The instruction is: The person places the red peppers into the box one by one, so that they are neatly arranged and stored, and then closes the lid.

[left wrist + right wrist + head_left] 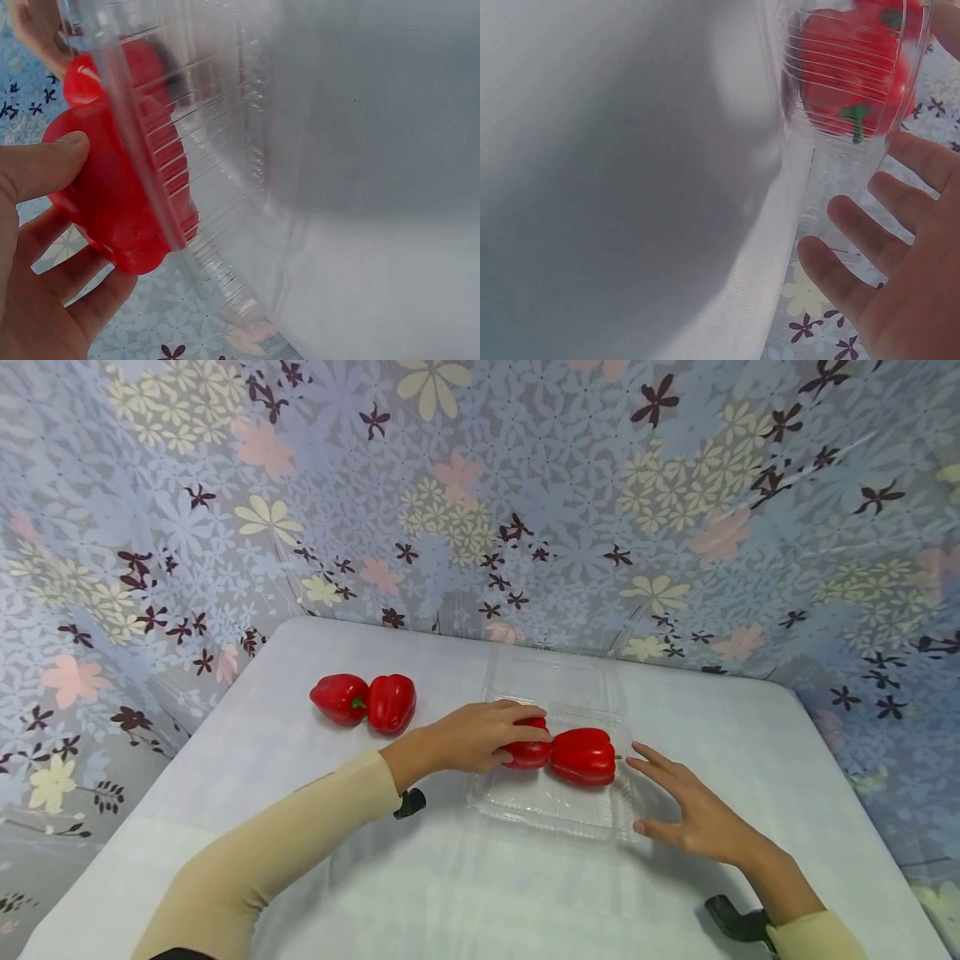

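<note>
A clear plastic clamshell container (540, 811) lies with its lid (551, 681) folded back behind it. Two red bell peppers are in its base, side by side. My left hand (480, 737) holds the left bell pepper (528, 757) from above, thumb on one side and fingers over the other, as the left wrist view also shows on the pepper (112, 187). The right bell pepper (583, 757) has its green stem (856, 120) turned toward my right hand (693, 814). That hand is spread beside the container's right wall, holding nothing, with fingertips near the rim.
Two more red bell peppers (392, 703) lie touching each other on the white-covered table (450, 893), left of the container. Floral cloth (480, 510) hangs behind the table's far edge. Dark wrist-camera mounts (738, 922) protrude below both wrists.
</note>
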Available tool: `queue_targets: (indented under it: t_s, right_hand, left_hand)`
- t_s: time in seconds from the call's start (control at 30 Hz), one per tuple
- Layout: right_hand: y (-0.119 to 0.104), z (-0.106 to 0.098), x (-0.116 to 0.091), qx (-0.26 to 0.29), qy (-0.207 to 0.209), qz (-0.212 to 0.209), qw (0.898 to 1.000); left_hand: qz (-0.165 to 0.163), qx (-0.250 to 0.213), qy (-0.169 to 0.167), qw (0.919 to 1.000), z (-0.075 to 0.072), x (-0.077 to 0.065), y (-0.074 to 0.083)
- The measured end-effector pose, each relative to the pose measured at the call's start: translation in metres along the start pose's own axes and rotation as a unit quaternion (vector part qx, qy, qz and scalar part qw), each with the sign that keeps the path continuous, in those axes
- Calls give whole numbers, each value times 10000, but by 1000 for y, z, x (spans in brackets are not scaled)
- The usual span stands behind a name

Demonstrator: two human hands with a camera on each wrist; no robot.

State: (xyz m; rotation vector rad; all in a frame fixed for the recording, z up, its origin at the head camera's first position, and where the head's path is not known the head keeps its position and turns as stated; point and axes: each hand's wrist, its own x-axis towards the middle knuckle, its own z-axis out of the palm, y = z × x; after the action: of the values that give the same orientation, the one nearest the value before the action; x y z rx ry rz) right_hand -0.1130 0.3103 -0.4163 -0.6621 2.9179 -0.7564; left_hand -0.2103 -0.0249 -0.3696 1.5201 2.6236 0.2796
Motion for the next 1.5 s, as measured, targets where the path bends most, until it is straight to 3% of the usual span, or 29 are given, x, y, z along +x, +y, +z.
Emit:
queue_targets:
  t_s: [0.17, 0.7, 1.5]
  right_hand:
    - [0, 0, 0, 56, -35, 50, 10000]
    - [0, 1, 0, 96, -93, 103, 9999]
    - [-1, -4, 1, 163, -85, 69, 9998]
  left_hand:
    - [-114, -96, -188, 9997, 6, 3, -1]
    - [-223, -230, -321, 9990, 18, 7, -5]
    - [-202, -105, 9, 9997, 26, 7, -10]
